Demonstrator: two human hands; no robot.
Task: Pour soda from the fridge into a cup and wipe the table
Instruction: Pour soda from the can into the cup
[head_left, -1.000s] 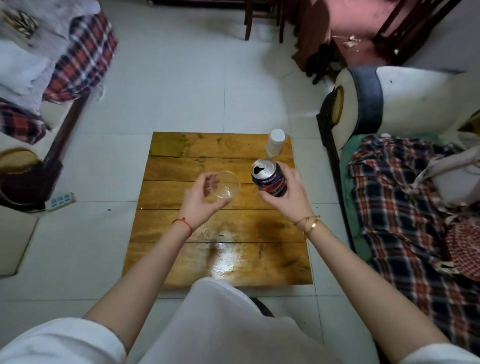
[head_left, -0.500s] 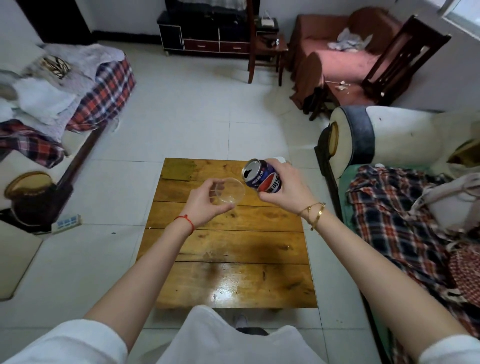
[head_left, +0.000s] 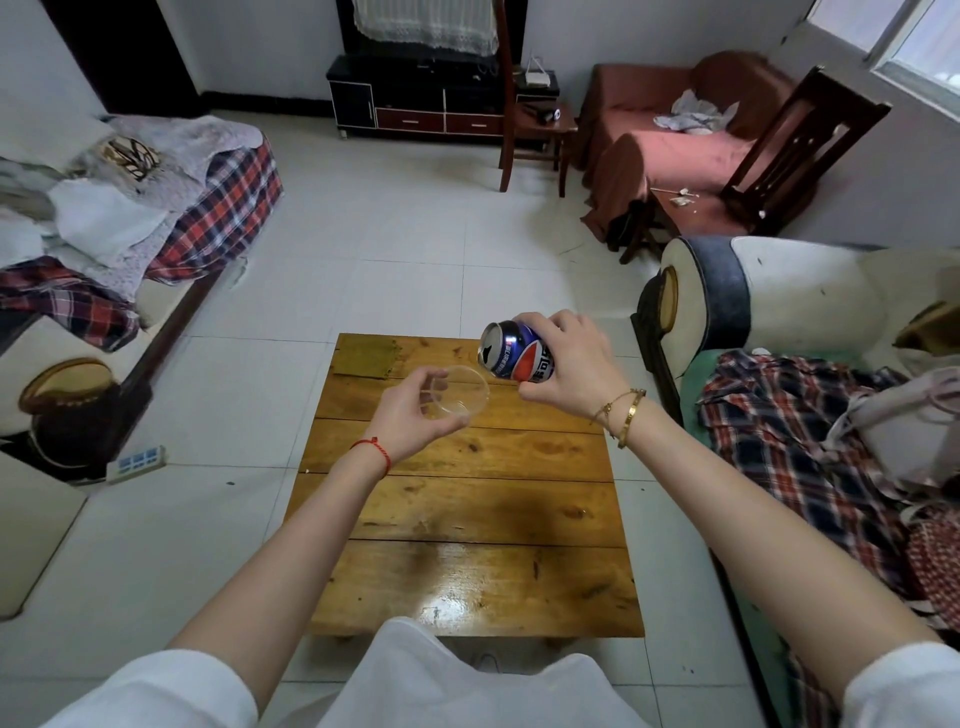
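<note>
My right hand (head_left: 569, 366) grips a blue soda can (head_left: 514, 352), tipped on its side with its opened top pointing left, just above the rim of a clear plastic cup (head_left: 460, 391). My left hand (head_left: 410, 410) holds that cup from the left, fingers curled round its wall. The cup looks empty and no stream of soda is visible. Both are held in the air over the far half of the low wooden table (head_left: 467, 519).
A greenish cloth (head_left: 366, 357) lies at the table's far left corner. A sofa with plaid blankets (head_left: 810, 441) flanks the right side, another sofa (head_left: 104, 218) stands at left. A power strip (head_left: 136, 461) lies on the tiled floor.
The can has tipped from upright to nearly horizontal and moved left over the cup. The view has tilted up, showing more of the room; the white cup at the table's far edge is hidden now.
</note>
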